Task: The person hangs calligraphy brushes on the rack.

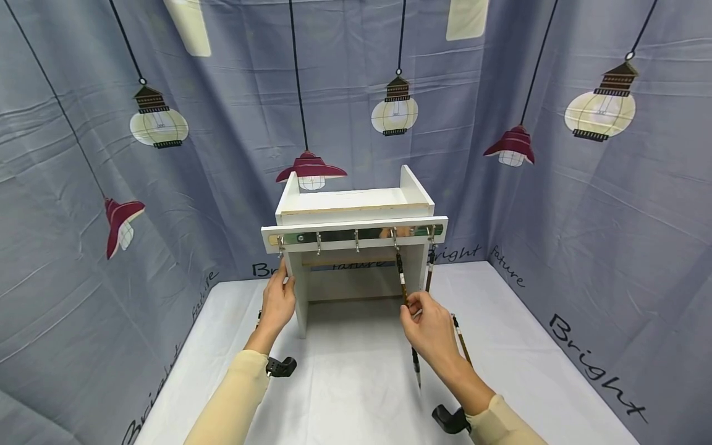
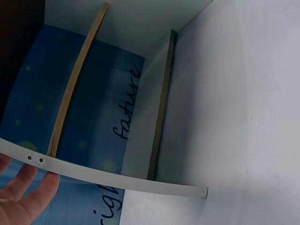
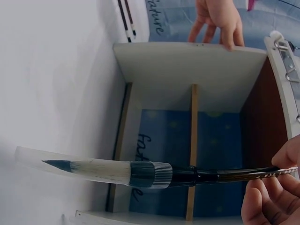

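My right hand (image 1: pixel 431 327) pinches the handle of a calligraphy brush (image 3: pixel 225 176) between thumb and fingers. It hangs tip down in the head view, its top end right at a hook (image 1: pixel 394 236) on the rack's front bar. Its pale bristles have a dark tip inside a clear sleeve. At the white rack's (image 1: pixel 356 217) left side panel (image 2: pixel 117 179), my left hand (image 1: pixel 276 303) rests its fingertips on the edge from outside, fingers fairly straight. Another brush (image 1: pixel 430 272) hangs at the right end of the bar, partly hidden by my right hand.
A further brush (image 1: pixel 460 337) lies beside my right forearm. Two brushes (image 3: pixel 127 21) lie on the table outside the left panel, mostly behind my left hand in the head view. White cloth covers the table (image 1: pixel 356 371), and printed curtains (image 1: pixel 239 154) surround it.
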`<state>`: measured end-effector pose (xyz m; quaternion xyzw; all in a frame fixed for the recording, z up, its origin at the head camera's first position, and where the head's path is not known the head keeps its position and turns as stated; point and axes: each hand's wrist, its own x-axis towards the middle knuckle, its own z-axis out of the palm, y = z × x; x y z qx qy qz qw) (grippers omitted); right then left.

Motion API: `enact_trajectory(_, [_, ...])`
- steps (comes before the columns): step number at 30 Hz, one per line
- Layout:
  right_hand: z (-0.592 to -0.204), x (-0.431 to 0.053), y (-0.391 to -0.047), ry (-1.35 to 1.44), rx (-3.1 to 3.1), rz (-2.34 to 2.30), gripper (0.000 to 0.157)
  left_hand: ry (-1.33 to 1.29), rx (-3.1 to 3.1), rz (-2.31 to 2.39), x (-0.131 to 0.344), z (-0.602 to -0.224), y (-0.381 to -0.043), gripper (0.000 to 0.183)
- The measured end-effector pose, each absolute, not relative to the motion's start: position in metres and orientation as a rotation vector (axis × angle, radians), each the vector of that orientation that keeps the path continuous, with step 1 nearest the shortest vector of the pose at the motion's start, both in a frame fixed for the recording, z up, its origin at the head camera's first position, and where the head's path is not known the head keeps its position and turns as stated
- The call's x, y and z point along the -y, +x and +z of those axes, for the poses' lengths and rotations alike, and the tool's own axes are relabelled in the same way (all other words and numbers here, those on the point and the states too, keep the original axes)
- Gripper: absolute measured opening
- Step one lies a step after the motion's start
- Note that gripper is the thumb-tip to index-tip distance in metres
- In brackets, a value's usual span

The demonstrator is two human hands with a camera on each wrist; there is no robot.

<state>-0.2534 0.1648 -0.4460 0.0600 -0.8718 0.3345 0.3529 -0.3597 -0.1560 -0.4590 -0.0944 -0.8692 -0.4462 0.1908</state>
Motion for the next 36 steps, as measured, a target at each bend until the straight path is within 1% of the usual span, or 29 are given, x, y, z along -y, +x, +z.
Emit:
enact_trajectory(8, [-0.447,-0.163,-0.257,0.168,2.267,0.845,0.014,-0.271,2.43,-1.244,0.156,-0.46,-0.361,0.059])
enact_trajectory(19, [-0.455,-0.162,-0.264,0.119,2.329,0.884,0.013,-0.272,2.44,-1.24,0.158,-0.459,-0.36,0.058])
enact_trajectory(36, [-0.463,-0.156,-0.294,0.096,2.384,0.903,0.011,-0.265,2.442,-1.24,0.157,-0.461,-0.361,0.058])
